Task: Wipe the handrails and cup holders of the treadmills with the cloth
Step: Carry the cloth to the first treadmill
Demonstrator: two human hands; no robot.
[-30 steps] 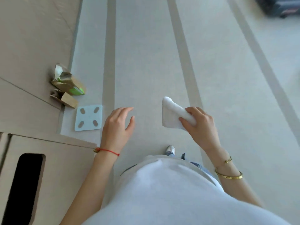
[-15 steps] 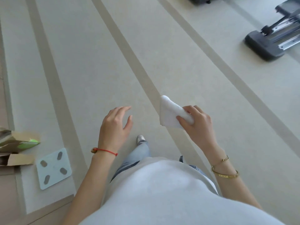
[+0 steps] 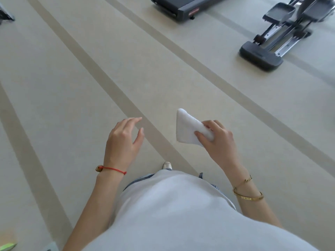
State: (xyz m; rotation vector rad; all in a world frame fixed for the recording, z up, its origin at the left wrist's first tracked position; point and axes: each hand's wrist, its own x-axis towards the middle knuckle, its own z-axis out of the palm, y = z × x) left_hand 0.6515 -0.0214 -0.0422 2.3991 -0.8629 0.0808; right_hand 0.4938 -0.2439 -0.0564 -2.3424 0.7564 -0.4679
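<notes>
A folded white cloth [image 3: 188, 126] is held in front of my body by my right hand [image 3: 217, 142], thumb and fingers curled round its lower end. My left hand [image 3: 123, 142] hovers beside it at the same height, fingers relaxed and spread, holding nothing. The rear end of a dark treadmill deck [image 3: 183, 7] shows at the top edge, far ahead of both hands. Its handrails and cup holders are out of view.
A black elliptical machine [image 3: 272, 48] with rails and pedals stands at the upper right. The beige floor [image 3: 72, 87] has darker diagonal stripes. A dark object [image 3: 5, 15] sits at the upper left edge. A shoe tip [image 3: 167, 165] shows below my hands.
The view has swung right as I walk: the cardboard boxes and scale have slid out at the lower left, and the treadmill end and elliptical have come into view. Both hands keep their pose.
</notes>
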